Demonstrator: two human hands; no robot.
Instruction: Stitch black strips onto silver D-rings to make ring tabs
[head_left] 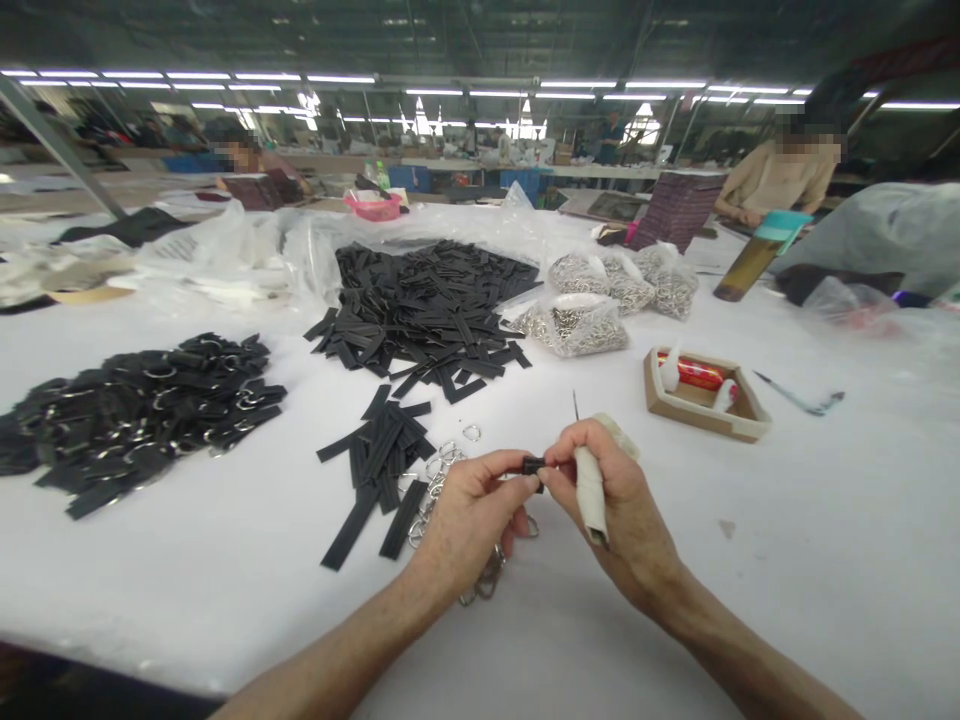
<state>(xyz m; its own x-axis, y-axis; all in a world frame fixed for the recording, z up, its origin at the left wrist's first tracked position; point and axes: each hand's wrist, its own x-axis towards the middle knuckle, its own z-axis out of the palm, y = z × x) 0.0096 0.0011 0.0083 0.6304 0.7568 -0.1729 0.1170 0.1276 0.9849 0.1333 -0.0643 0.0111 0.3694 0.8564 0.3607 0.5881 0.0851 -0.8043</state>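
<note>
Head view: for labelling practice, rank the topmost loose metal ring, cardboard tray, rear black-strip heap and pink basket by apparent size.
Rear black-strip heap
Cardboard tray
Pink basket
Topmost loose metal ring

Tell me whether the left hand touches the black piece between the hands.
Touching. In the head view, the left hand pinches the black piece between thumb and forefinger.

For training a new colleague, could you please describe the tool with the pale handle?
Start at the white table, then find the right hand at the front. It holds a tool whose thin point sticks up above the fingers. Its thick, pale handle sets it apart from the black strips and silver rings nearby.
</note>
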